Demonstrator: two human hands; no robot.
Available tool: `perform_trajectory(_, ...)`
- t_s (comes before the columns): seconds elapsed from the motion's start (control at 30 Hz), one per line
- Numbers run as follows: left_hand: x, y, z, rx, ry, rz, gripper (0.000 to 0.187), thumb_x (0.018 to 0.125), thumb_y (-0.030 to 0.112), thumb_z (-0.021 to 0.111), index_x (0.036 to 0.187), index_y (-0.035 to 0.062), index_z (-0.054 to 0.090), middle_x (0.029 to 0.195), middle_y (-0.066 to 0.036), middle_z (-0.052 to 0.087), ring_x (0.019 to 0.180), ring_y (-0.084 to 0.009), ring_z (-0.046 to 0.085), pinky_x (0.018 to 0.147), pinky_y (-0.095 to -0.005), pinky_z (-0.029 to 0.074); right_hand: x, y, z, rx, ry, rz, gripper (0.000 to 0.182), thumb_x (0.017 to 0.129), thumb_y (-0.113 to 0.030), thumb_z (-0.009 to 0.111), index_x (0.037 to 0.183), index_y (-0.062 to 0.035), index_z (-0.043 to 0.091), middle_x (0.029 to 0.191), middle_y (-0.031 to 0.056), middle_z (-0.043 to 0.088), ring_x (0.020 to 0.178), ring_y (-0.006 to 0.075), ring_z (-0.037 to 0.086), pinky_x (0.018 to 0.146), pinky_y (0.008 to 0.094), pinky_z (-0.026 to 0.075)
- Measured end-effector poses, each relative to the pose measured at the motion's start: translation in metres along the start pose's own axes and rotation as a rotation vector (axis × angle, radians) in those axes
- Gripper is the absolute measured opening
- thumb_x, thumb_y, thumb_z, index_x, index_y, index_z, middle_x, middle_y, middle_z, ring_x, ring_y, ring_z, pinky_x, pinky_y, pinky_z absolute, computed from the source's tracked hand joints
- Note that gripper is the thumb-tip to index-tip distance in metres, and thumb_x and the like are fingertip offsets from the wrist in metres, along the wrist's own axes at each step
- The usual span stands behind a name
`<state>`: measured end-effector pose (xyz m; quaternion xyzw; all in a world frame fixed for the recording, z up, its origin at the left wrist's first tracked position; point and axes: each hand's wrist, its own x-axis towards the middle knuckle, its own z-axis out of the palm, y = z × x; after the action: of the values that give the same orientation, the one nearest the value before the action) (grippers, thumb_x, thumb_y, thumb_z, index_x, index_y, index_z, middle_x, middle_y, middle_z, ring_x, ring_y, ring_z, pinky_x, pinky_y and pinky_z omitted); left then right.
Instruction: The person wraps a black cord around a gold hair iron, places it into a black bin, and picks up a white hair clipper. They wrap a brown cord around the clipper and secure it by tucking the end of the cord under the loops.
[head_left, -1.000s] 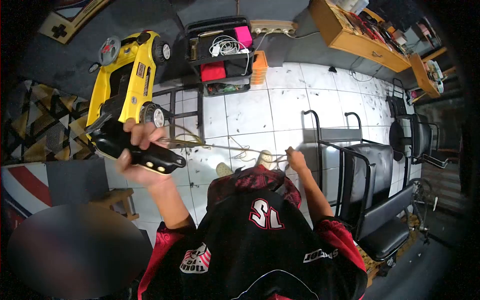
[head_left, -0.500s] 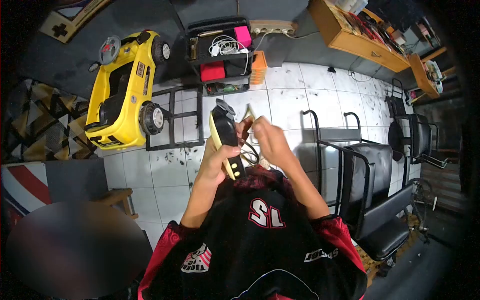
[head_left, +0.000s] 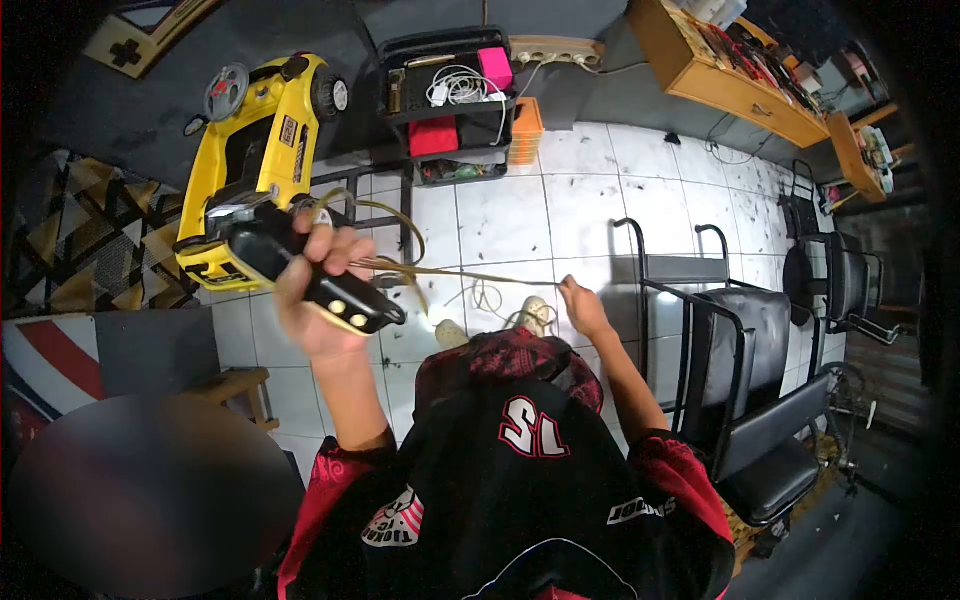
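Note:
A black hair clipper (head_left: 268, 245) with a metal blade end and round gold-coloured details hangs in the air over the floor, in front of the yellow toy car. My left hand (head_left: 325, 300) is wrapped round its body. Out to the right, the closed fingers of my right hand (head_left: 585, 308) pinch a thin yellowish cord (head_left: 480, 274). The cord is stretched between my two hands, and another part of it loops above my left hand.
The yellow ride-on toy car (head_left: 300, 130) stands at upper left. A black trolley (head_left: 445, 105) holds a white cable and a pink box. Black metal chairs (head_left: 740, 330) stand on the right, a wooden drawer unit (head_left: 740, 95) at upper right. A blurred round shape covers the lower left.
My left hand has moved left with the clipper and tilted it. My right hand has moved right and down, away from the left. The cord is now drawn out between them.

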<state>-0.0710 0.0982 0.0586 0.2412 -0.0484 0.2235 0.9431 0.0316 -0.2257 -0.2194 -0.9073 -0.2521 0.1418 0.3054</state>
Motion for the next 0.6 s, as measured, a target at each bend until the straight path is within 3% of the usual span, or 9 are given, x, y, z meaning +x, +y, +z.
perform_trajectory(0.07,-0.001,0.007,0.005,0.017,-0.006,0.104,0.040,0.077,0.013,0.066,0.110,0.0086,0.044,0.084,0.003,0.048,0.075,-0.0098,0.044,0.080,-0.0281,0.037,-0.002,0.024,0.007,0.030,0.023,0.124,0.025,0.099,-0.028,0.047,0.097,-0.0029,0.052,0.077,0.0254,0.062,0.077,0.0451,0.061,0.066,0.0487,0.049)
perform_trajectory(0.1,-0.003,0.007,0.003,0.047,-0.009,0.089,0.041,0.077,0.012,0.066,0.111,0.0092,0.044,0.086,0.003,0.048,0.077,-0.0102,0.045,0.081,-0.0287,0.038,0.003,0.021,0.006,0.094,0.034,0.165,0.029,0.100,-0.027,0.045,0.095,-0.0002,0.052,0.076,0.0262,0.061,0.072,0.0411,0.062,0.065,0.0460,0.048)
perform_trajectory(0.2,-0.012,-0.005,-0.004,0.167,0.085,0.002,0.044,0.076,0.011,0.067,0.113,0.0107,0.044,0.093,0.001,0.047,0.084,-0.0115,0.046,0.084,-0.0308,0.038,0.024,0.000,0.001,0.410,0.085,0.196,0.033,0.101,-0.028,0.043,0.090,0.0023,0.052,0.068,0.0177,0.059,0.062,0.0295,0.059,0.059,0.0390,0.046)
perform_trajectory(0.23,-0.015,-0.012,-0.002,0.180,0.081,-0.067,0.046,0.075,0.010,0.067,0.115,0.0117,0.044,0.095,-0.001,0.046,0.088,-0.0131,0.046,0.089,-0.0350,0.040,0.030,-0.033,-0.019,0.652,0.062,0.229,0.035,0.101,-0.027,0.043,0.087,0.0028,0.054,0.064,0.0062,0.053,0.058,0.0147,0.050,0.055,0.0308,0.042)
perform_trajectory(0.33,-0.023,-0.040,-0.013,0.345,0.078,-0.208,0.048,0.074,0.013,0.068,0.116,0.0091,0.046,0.110,-0.008,0.053,0.119,-0.0261,0.050,0.109,-0.0463,0.036,0.053,-0.081,-0.058,1.127,-0.062,0.162,0.031,0.101,-0.025,0.044,0.088,0.0012,0.054,0.066,0.0006,0.049,0.059,0.0081,0.046,0.054,0.0265,0.040)
perform_trajectory(0.4,-0.026,-0.059,-0.016,0.301,0.037,-0.291,0.051,0.072,0.008,0.068,0.118,0.0040,0.047,0.124,-0.021,0.056,0.131,-0.0363,0.045,0.110,-0.0513,0.036,0.049,-0.133,-0.086,1.078,0.085,-0.011,0.026,0.101,-0.021,0.045,0.088,0.0002,0.053,0.067,0.0006,0.049,0.061,0.0074,0.046,0.055,0.0268,0.041)
perform_trajectory(0.47,-0.027,-0.071,-0.008,0.248,0.034,-0.370,0.047,0.072,0.007,0.066,0.115,0.0002,0.048,0.133,-0.026,0.050,0.130,-0.0356,0.045,0.110,-0.0483,0.036,0.041,-0.171,-0.104,0.977,0.152,-0.142,0.022,0.100,-0.018,0.046,0.088,-0.0005,0.053,0.068,0.0023,0.050,0.061,0.0100,0.048,0.056,0.0283,0.041)
perform_trajectory(0.53,-0.027,-0.079,-0.007,0.274,0.054,-0.388,0.047,0.071,0.006,0.065,0.114,-0.0011,0.047,0.132,-0.027,0.051,0.129,-0.0340,0.047,0.110,-0.0450,0.036,0.029,-0.194,-0.111,0.830,0.138,-0.227,0.018,0.100,-0.015,0.048,0.088,-0.0011,0.052,0.068,0.0055,0.053,0.060,0.0160,0.051,0.057,0.0310,0.042)
perform_trajectory(0.6,-0.027,-0.080,0.001,0.284,0.050,-0.376,0.050,0.070,0.006,0.066,0.115,-0.0006,0.046,0.113,-0.020,0.058,0.118,-0.0296,0.054,0.106,-0.0415,0.038,0.026,-0.202,-0.108,0.591,0.110,-0.408,0.014,0.098,-0.013,0.050,0.090,-0.0013,0.052,0.071,0.0132,0.056,0.062,0.0289,0.056,0.059,0.0360,0.044)
